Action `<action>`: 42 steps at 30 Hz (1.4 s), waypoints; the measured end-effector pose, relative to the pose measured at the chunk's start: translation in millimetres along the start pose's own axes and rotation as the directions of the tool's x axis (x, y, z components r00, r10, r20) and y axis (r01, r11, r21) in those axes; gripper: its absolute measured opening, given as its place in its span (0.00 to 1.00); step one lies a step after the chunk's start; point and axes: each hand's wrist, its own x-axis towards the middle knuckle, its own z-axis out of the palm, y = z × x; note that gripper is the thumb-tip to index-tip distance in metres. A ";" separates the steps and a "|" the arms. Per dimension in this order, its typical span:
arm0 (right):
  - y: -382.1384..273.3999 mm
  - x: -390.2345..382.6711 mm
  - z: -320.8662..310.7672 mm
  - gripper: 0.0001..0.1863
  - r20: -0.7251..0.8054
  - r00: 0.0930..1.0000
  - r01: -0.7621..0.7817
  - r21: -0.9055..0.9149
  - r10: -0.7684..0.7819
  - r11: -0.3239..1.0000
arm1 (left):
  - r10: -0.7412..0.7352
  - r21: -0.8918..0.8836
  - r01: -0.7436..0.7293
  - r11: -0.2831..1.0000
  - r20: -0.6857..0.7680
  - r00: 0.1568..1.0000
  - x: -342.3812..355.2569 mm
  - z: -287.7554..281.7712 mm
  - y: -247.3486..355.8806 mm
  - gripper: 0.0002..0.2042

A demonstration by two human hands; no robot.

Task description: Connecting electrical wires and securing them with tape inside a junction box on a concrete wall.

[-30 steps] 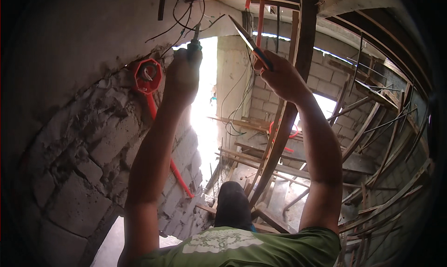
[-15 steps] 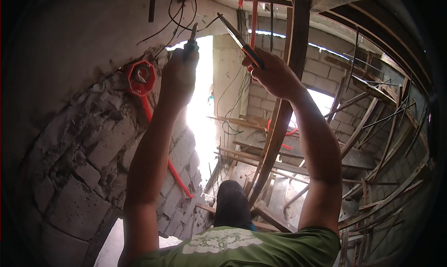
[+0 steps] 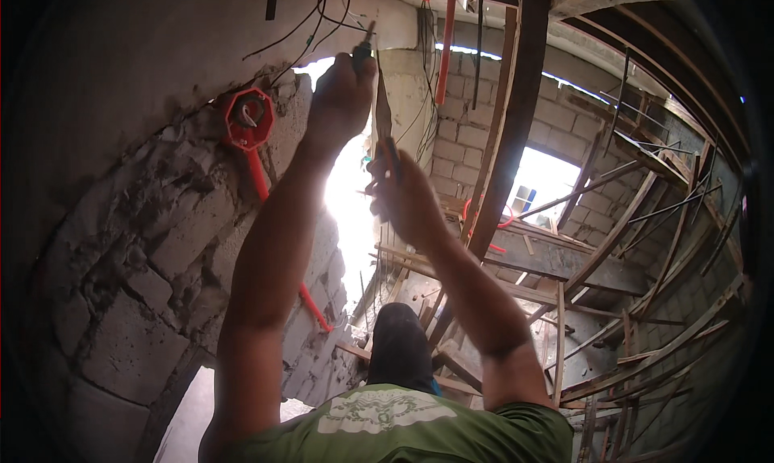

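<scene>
My left hand [image 3: 343, 100] is closed on a small dark-handled tool [image 3: 362, 56], its metal tip raised among the dark wires [image 3: 318, 15] hanging from the upper wall. Below and right of it, my right hand [image 3: 403, 193] grips pliers [image 3: 384, 120] with long metal jaws and dark-and-orange handles, pointed upward and slightly blurred. An orange octagonal junction box [image 3: 242, 100] is set in the wall to the left, an orange conduit [image 3: 258, 173] running down from it.
A timber beam [image 3: 516, 76] crosses overhead beside orange pipes [image 3: 446, 35]. Rough blockwork [image 3: 161, 253] lines the left. Wooden scaffolding [image 3: 621, 237] and thin bars fill the right, with a bright window opening [image 3: 548, 181]. Bare boards and my leg [image 3: 399, 342] show below.
My right hand and its pliers have dropped down and to the left, away from the wires. My left hand with its tool has shifted right and slightly up.
</scene>
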 end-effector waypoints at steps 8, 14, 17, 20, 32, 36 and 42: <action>57.7 -96.9 36.4 0.14 0.236 0.967 -0.147 0.205 0.098 0.968 | -0.178 -0.189 0.157 0.969 -0.101 0.979 44.2 -8.3 -30.8 0.25; 114.9 -93.9 -9.8 0.22 0.101 0.991 -0.085 0.014 0.083 0.996 | -0.179 -0.489 0.197 0.850 0.084 0.980 -8.0 -40.4 -12.9 0.23; 138.4 -91.2 -26.6 0.26 0.011 0.997 -0.079 0.070 0.078 0.994 | -0.187 -0.659 0.206 0.723 0.101 0.977 -35.2 -42.7 -14.6 0.21; 154.9 -100.9 -30.5 0.26 -0.046 0.999 -0.001 0.079 0.004 0.997 | -0.271 -0.652 0.284 0.703 0.124 0.955 -52.4 -44.2 -15.7 0.18; 241.9 -228.2 -34.1 0.21 -0.118 0.938 -0.324 -0.631 0.326 0.705 | -0.384 -0.454 0.791 0.409 0.701 0.601 -276.2 9.1 -110.1 0.16; 253.8 -273.2 -36.0 0.21 -0.020 0.879 -0.342 -0.723 0.477 0.600 | -0.395 -0.167 0.857 0.487 0.833 0.387 -366.3 42.4 -115.8 0.19; 232.8 -286.8 -48.3 0.15 0.310 0.822 -0.091 -0.757 0.478 0.647 | -0.299 0.004 0.753 0.658 0.919 0.257 -407.7 76.6 -95.1 0.21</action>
